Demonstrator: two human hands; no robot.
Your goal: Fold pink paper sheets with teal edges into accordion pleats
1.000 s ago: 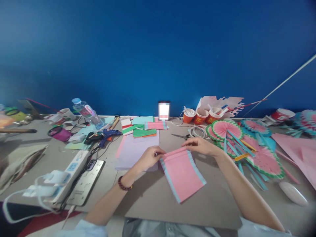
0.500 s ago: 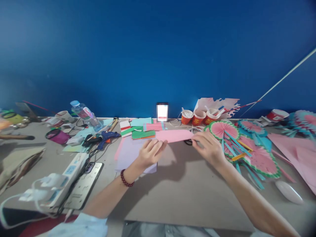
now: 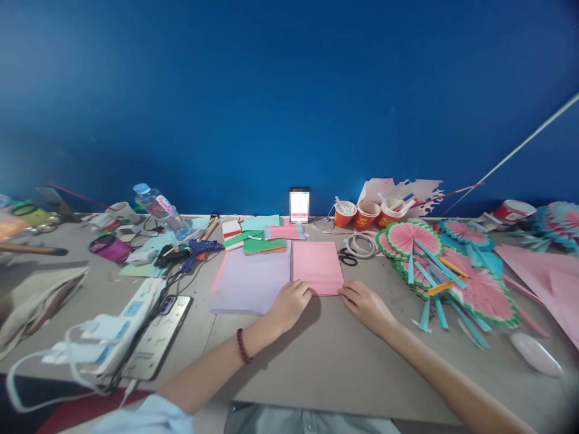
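Note:
A sheet of pink paper (image 3: 318, 262) lies on the table in front of me, with crease lines across its near part. My left hand (image 3: 290, 306), a beaded bracelet at its wrist, has its fingers closed on the near left corner. At the near right corner, the fingers of my right hand (image 3: 366, 307) pinch the edge. Lilac paper (image 3: 253, 280) lies just left of the pink sheet, partly under my left hand. Black-handled scissors (image 3: 348, 257) rest by its right side; their blades are hidden.
Pink-and-green paper fans (image 3: 409, 238) with blue strips spread at the right. Red paper cups (image 3: 366, 216) stand along the wall beside a lit screen (image 3: 299, 207). To the left are a glue gun (image 3: 199, 250), a water bottle (image 3: 163, 211), a power strip (image 3: 131, 322) and a phone (image 3: 158, 337).
Both hands have come down and nearer to me. The pink paper, held up at a slant before, now lies flat on the table, and the scissors behind it show more.

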